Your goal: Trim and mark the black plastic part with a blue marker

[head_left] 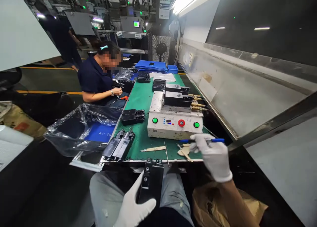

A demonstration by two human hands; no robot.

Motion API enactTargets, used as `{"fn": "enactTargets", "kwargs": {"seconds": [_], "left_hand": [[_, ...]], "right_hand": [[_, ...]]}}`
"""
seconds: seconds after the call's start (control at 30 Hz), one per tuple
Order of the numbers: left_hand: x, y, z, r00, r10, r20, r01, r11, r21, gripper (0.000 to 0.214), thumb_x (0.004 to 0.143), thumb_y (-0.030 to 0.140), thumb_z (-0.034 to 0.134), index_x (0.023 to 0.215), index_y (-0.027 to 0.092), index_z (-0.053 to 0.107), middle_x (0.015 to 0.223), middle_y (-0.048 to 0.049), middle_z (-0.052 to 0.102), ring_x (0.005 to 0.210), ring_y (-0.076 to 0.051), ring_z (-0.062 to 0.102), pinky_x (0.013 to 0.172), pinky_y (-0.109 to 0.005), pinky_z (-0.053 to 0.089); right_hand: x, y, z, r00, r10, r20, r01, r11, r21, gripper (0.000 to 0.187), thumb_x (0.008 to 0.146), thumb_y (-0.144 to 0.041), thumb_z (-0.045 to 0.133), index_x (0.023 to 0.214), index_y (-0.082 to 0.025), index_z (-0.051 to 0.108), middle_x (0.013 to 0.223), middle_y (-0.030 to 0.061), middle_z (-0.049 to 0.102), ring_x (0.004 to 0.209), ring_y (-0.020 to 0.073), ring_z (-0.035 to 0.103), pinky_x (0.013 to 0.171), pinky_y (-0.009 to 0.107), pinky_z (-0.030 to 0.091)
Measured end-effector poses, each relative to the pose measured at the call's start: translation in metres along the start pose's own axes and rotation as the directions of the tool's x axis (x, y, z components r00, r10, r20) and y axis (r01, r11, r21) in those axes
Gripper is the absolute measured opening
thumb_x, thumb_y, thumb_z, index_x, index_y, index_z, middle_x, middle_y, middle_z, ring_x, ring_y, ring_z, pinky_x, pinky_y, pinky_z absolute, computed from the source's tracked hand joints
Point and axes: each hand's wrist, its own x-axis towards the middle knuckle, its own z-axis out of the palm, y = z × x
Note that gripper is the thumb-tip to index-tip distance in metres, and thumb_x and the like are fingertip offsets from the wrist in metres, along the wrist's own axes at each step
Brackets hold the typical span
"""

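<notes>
In a white glove, my left hand (135, 204) grips a black rectangular plastic housing (151, 184) with metal inserts along one end, tilted up over my lap. My right hand (210, 154), gloved too, is closed around a slim blue pen-like tool (218, 140), held level above the table's front right corner. Below and left of that hand lie a pale flat piece with thin sticks (183, 151). A craft knife (153, 148) rests farther left, crossed by a thin metal rod (166, 154). More black housings (119, 145) stand at the table's left front edge.
A white fixture box (164, 129) with green and red buttons sits on the green table (138, 134), bearing black housings (175, 99). A plastic-lined blue bin (97, 131) stands left. Behind it a co-worker (95, 78) sits. A brown paper bag (206, 200) is at my right.
</notes>
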Motion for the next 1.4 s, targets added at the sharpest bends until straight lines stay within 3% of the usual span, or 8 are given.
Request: {"fn": "enactTargets", "kwargs": {"seconds": [0.13,0.3,0.47,0.6,0.73,0.93,1.07,1.4], "left_hand": [[-0.014,0.019,0.0,0.999,-0.043,0.013,0.042,0.998,0.055,0.099,0.063,0.034,0.084,0.153,0.013,0.047,0.119,-0.0129,0.079,0.105,-0.035,0.075,0.091,-0.037,0.062],[-0.023,0.032,0.003,0.999,-0.051,-0.009,0.051,0.998,0.036,0.098,0.062,0.037,0.084,0.151,0.013,0.051,0.134,-0.0128,0.073,0.122,-0.037,0.068,0.102,-0.037,0.057],[-0.023,0.027,-0.002,0.995,-0.071,0.063,0.068,0.996,0.059,0.096,0.068,0.035,0.082,0.155,0.018,0.045,0.133,-0.0101,0.074,0.12,-0.035,0.069,0.105,-0.039,0.056],[-0.021,0.026,0.002,0.997,-0.057,0.048,0.051,0.992,0.116,0.091,0.067,0.027,0.081,0.152,0.019,0.049,0.143,-0.0078,0.068,0.134,-0.035,0.06,0.114,-0.039,0.05],[-0.025,0.04,0.016,0.999,-0.025,-0.031,0.028,0.996,0.081,0.084,0.062,0.029,0.081,0.144,0.019,0.061,0.116,-0.0079,0.08,0.131,-0.039,0.062,0.124,-0.047,0.039],[-0.029,0.058,0.023,0.999,-0.035,-0.013,0.036,0.994,0.104,0.08,0.061,0.024,0.074,0.14,0.021,0.064,0.12,-0.0072,0.079,0.108,-0.036,0.072,0.098,-0.04,0.058],[-0.026,0.051,0.021,0.994,-0.097,0.043,0.088,0.983,0.162,0.086,0.062,0.02,0.071,0.147,0.02,0.057,0.119,-0.0068,0.079,0.102,-0.034,0.074,0.087,-0.037,0.061],[-0.017,0.038,0.019,0.986,0.106,0.129,-0.12,0.987,0.103,0.094,0.069,0.051,0.082,0.151,0.018,0.049,0.153,-0.0078,0.06,0.148,-0.031,0.047,0.121,-0.031,0.043]], "right_hand": [[-0.036,-0.02,0.033,0.98,0.016,0.2,-0.053,0.983,0.177,0.047,0.095,-0.063,0.062,0.079,-0.02,0.073,0.061,0.0031,0.073,0.052,0.0172,0.072,0.052,0.024,0.06],[-0.043,0.002,0.047,0.953,0.05,0.298,-0.122,0.966,0.227,0.036,0.098,-0.052,0.064,0.082,-0.02,0.072,0.072,0.0032,0.075,0.056,0.0157,0.074,0.056,0.022,0.062],[-0.041,0.017,0.042,0.97,0.019,0.243,-0.062,0.984,0.17,0.029,0.1,-0.044,0.064,0.087,-0.02,0.073,0.082,0.0048,0.077,0.061,0.0163,0.075,0.059,0.025,0.064],[-0.037,-0.004,0.042,0.974,-0.091,0.209,0.057,0.985,0.164,0.034,0.101,-0.045,0.059,0.083,-0.021,0.074,0.074,0.0031,0.076,0.057,0.0146,0.072,0.056,0.023,0.061],[-0.035,-0.026,0.051,0.946,-0.25,0.208,0.242,0.968,0.064,0.039,0.104,-0.043,0.053,0.077,-0.022,0.072,0.071,0.0037,0.076,0.065,0.0164,0.074,0.064,0.024,0.061],[-0.035,-0.004,0.067,0.914,-0.288,0.288,0.303,0.953,-0.008,0.031,0.103,-0.03,0.052,0.081,-0.021,0.071,0.077,0.0026,0.077,0.069,0.0155,0.073,0.066,0.024,0.057],[-0.036,0.009,0.065,0.949,-0.208,0.238,0.215,0.977,-0.002,0.022,0.101,-0.028,0.058,0.086,-0.021,0.073,0.08,0.0024,0.077,0.075,0.0161,0.074,0.073,0.025,0.058],[-0.052,-0.025,0.06,0.902,-0.336,0.27,0.332,0.941,0.062,0.029,0.102,-0.03,0.056,0.077,-0.02,0.067,0.071,0.0027,0.073,0.064,0.0154,0.07,0.062,0.025,0.057]]}}
